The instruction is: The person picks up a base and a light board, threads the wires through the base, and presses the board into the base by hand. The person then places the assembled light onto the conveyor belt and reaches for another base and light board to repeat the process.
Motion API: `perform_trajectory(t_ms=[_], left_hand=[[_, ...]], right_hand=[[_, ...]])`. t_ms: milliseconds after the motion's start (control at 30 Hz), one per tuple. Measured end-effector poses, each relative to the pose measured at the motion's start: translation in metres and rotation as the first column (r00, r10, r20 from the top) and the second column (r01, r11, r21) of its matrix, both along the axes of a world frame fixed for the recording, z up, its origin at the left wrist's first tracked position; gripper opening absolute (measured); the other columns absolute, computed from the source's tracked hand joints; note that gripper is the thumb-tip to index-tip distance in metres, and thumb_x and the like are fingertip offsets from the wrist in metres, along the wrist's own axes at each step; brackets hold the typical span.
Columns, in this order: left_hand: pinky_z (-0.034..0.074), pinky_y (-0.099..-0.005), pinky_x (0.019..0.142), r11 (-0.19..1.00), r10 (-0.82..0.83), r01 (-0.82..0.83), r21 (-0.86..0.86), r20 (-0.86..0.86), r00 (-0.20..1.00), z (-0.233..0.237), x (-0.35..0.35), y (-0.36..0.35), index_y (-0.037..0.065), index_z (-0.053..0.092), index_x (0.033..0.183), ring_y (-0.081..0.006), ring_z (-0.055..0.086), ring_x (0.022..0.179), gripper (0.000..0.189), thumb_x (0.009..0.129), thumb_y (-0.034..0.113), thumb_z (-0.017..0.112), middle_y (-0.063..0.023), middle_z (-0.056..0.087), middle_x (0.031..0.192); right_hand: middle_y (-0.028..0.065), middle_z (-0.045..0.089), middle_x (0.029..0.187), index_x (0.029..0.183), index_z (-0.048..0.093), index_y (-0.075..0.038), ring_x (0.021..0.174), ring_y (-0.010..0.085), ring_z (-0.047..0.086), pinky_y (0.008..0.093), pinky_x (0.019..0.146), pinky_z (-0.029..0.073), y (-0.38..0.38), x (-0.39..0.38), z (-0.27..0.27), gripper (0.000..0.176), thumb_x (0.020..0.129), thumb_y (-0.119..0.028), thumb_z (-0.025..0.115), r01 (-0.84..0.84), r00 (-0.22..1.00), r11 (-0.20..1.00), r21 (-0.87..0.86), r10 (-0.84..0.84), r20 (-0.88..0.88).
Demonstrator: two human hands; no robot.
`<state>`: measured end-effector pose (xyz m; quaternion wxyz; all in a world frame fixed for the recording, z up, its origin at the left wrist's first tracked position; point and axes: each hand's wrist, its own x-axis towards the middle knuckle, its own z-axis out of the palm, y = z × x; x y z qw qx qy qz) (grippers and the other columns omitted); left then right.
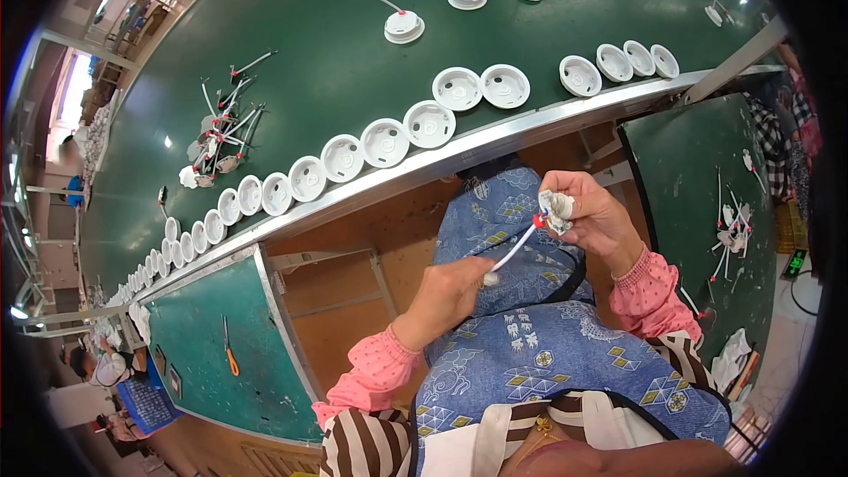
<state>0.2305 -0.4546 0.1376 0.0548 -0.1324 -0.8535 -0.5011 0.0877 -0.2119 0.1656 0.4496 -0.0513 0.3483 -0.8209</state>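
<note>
Over my lap, my right hand (596, 216) pinches a small white part (556, 210) with a red piece at its neck. A white cable (517, 250) runs from it down to the left, where my left hand (449, 296) has its fingers closed round the cable's lower end. Along the metal edge of the green table stands a curved row of round white caps (385, 142) with holes in them. Farther back on the table, a white disc (404, 26) has a cable rising from it.
A pile of cabled parts (215, 141) lies at the left of the green table (309, 62). More lie on the right-hand table (731, 228). Orange-handled scissors (230, 358) rest on the lower left table. Other people are at the far left and right.
</note>
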Motion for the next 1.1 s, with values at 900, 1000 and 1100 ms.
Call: perform_trajectory(t_ms=[900, 1000, 1100], left_hand=[[0.054, -0.0391, 0.091, 0.845, 0.215, -0.166, -0.508, 0.040, 0.976, 0.043, -0.252, -0.088, 0.001, 0.052, 0.146, -0.0261, 0.067, 0.099, 0.088, 0.072, 0.035, 0.086, -0.0197, 0.060, 0.131], [0.054, -0.0385, 0.090, 0.895, 0.163, -0.076, -0.440, 0.164, 0.973, 0.042, -0.252, -0.096, 0.000, 0.049, 0.148, -0.0258, 0.066, 0.101, 0.094, 0.068, 0.032, 0.088, -0.0196, 0.056, 0.134], [0.054, -0.0391, 0.094, 0.893, 0.142, -0.044, -0.449, 0.188, 0.972, 0.033, -0.263, -0.089, -0.001, 0.053, 0.143, -0.0301, 0.065, 0.109, 0.090, 0.067, 0.030, 0.088, -0.0199, 0.055, 0.135]], right_hand=[[0.0072, 0.067, 0.089, 0.109, 0.058, -0.002, 0.066, 0.0085, 0.060, 0.0159, 0.052, 0.041, 0.031, -0.036, -0.001, 0.025, 0.096, -0.018, 0.072, 0.646, 0.694, 0.760, -0.073, -0.624, -0.360], [0.0069, 0.067, 0.089, 0.109, 0.059, -0.002, 0.067, 0.0072, 0.060, 0.0158, 0.052, 0.042, 0.020, -0.041, 0.008, 0.026, 0.095, -0.018, 0.073, 0.613, 0.711, 0.789, -0.037, -0.572, -0.410], [0.0062, 0.068, 0.090, 0.109, 0.060, -0.002, 0.067, 0.0062, 0.060, 0.0158, 0.053, 0.042, 0.011, -0.046, 0.013, 0.023, 0.096, -0.017, 0.072, 0.578, 0.718, 0.816, -0.028, -0.525, -0.457]])
